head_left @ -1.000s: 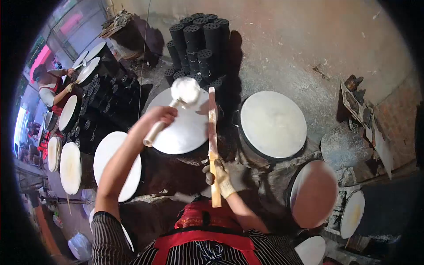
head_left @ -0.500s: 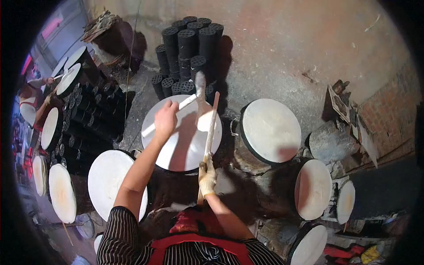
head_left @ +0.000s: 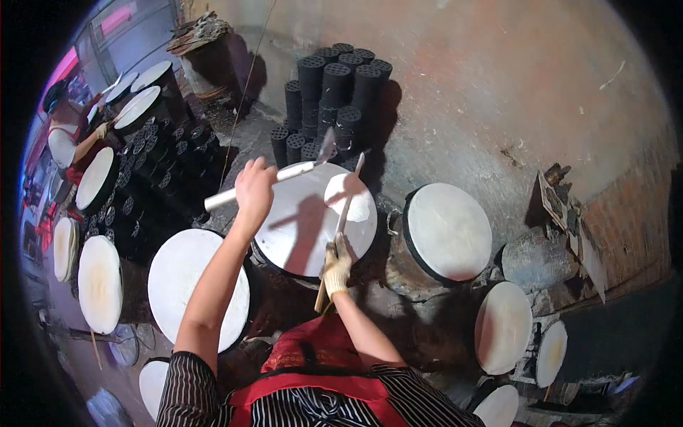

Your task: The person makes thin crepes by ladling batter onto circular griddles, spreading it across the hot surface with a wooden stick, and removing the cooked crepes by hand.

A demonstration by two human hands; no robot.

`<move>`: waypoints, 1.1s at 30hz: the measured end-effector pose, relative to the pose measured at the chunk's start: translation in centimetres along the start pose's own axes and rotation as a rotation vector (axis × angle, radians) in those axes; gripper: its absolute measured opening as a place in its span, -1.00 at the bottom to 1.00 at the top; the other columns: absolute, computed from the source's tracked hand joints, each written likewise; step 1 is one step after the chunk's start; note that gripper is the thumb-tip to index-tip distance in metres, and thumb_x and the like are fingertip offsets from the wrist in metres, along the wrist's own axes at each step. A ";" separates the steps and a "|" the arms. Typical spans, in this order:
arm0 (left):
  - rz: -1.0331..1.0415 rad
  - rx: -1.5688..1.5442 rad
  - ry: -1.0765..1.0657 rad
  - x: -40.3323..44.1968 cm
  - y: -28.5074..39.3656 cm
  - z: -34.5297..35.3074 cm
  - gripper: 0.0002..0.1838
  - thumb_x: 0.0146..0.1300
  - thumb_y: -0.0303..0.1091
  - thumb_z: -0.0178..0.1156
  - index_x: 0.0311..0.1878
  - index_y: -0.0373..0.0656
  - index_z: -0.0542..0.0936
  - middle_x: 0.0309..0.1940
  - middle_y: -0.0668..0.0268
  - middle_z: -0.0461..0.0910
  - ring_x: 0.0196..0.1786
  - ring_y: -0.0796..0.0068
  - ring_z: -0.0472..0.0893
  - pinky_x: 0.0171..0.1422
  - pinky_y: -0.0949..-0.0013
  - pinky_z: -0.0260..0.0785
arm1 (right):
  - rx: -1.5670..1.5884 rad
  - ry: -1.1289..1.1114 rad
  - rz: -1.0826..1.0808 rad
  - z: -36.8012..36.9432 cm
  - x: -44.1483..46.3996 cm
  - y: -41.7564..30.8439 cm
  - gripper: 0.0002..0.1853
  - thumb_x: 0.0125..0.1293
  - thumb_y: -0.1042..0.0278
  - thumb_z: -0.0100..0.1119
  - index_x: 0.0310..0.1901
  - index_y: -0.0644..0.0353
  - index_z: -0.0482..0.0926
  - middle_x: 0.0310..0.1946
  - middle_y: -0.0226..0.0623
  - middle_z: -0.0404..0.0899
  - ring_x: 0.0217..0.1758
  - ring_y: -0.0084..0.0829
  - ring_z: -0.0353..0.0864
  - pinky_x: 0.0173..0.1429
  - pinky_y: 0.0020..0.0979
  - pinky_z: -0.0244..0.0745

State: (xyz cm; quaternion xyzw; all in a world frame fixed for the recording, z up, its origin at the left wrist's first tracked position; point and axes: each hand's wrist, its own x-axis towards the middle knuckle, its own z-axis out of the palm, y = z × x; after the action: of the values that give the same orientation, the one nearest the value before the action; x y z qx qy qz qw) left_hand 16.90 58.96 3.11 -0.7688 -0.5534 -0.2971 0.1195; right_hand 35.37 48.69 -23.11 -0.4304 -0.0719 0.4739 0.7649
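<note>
My bare left hand (head_left: 255, 191) is closed around the thick white handle of a spatula (head_left: 290, 172) with a metal blade, raised over a round white griddle-like disc (head_left: 288, 238). In a knitted glove, my right hand (head_left: 337, 267) grips a long, thin wooden-handled stick (head_left: 346, 206) with a flat upper part. That stick points up and away across the disc's right side. Beneath the two tool tips, a bright white round patch (head_left: 359, 206) lies on the disc; its material is unclear. Shadows of my hand and tools fall across the surface.
More round white discs stand around me, one to the right (head_left: 450, 231) and one to the left (head_left: 196, 285). Black perforated coal briquettes (head_left: 336, 85) are stacked against the wall. A co-worker (head_left: 67, 142) stands at far left beside similar discs.
The view has shifted, so the disc sits farther right and lower. The left-hand spatula has turned flatter, with its blade now edge-on. The white patch shows more fully.
</note>
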 end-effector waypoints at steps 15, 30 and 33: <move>-1.441 -1.560 -0.207 -22.2 2.4 -7.0 -0.85 0.37 -0.34 0.13 -0.31 -0.12 0.41 -0.66 0.56 0.24 -0.72 0.75 0.19 -0.71 0.58 0.01 | -0.515 -0.207 0.179 -3.8 -0.6 -7.4 -0.73 0.39 0.21 0.20 0.10 -0.17 0.59 -0.69 -0.60 0.33 -0.82 -0.65 0.20 -0.76 -0.53 0.08; -1.741 -1.625 0.095 -24.5 11.0 -5.2 -0.87 0.31 -0.36 0.17 -0.26 -0.11 0.41 -0.55 0.45 0.36 -0.59 0.65 0.34 -0.55 0.53 0.25 | -0.847 -0.388 0.438 -1.5 5.3 -18.5 -0.57 0.40 0.40 0.12 0.27 -0.19 0.50 -0.55 -0.67 0.39 -0.76 -0.71 0.19 -0.72 -0.60 0.11; -1.772 -1.583 0.160 -24.5 13.8 -3.9 -0.88 0.29 -0.35 0.18 -0.27 -0.11 0.44 -0.54 0.45 0.36 -0.55 0.63 0.35 -0.51 0.49 0.25 | -0.984 -0.664 0.512 -0.1 7.0 -16.2 -0.53 0.38 0.35 0.15 0.31 -0.16 0.46 -0.58 -0.68 0.32 -0.76 -0.71 0.15 -0.70 -0.58 0.11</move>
State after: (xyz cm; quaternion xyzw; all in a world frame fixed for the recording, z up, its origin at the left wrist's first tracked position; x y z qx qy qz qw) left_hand 23.16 32.87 -6.19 0.0418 -0.5458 -0.5825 -0.6008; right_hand 49.95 51.22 -13.49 -0.5645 -0.4086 0.6611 0.2780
